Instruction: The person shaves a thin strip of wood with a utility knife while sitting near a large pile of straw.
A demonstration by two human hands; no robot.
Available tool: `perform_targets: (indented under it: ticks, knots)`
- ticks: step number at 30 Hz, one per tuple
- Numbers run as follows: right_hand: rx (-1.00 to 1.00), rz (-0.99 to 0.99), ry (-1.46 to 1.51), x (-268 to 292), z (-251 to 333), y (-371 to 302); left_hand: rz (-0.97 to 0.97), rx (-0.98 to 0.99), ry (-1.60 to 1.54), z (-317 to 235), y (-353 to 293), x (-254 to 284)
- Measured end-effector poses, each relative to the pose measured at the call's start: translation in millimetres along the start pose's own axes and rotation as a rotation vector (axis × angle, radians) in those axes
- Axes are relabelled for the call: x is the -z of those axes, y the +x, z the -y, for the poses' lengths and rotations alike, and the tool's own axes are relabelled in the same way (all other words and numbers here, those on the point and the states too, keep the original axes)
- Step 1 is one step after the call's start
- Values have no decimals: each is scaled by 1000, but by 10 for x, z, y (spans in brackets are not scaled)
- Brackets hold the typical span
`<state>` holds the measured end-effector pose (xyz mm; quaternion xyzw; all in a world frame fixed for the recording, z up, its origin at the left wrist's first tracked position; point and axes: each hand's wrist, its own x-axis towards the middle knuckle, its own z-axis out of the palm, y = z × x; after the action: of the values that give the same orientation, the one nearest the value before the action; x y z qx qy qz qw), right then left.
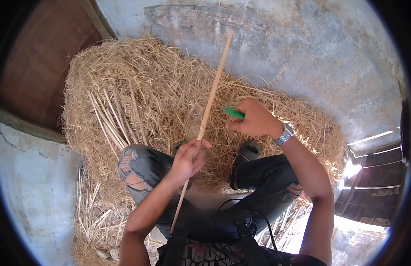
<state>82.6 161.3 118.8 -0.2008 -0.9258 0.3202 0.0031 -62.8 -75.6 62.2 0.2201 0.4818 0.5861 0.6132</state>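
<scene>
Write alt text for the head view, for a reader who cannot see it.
Seen from above, a seated person's left hand grips a long thin wooden stick while the right hand holds a green-handled tool beside it. Beyond the knees in torn dark jeans lies a straw heap with a bundle of split sticks on it.

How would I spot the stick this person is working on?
Start at the straw heap by the wall. Over it slants one long pale stick, gripped low by the left hand. Unlike the thin sticks lying together on the straw, it is raised and far longer.
</scene>
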Motion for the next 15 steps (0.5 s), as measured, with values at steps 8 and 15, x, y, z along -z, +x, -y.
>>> perform_targets:
  ticks: [8,15]
  knots:
    - [-185,87,-246,-372,296,21,-45,-128,92,103,40,-82]
    - [-163,79,-323,-499,381,43,-82,-126,77,181,43,-15]
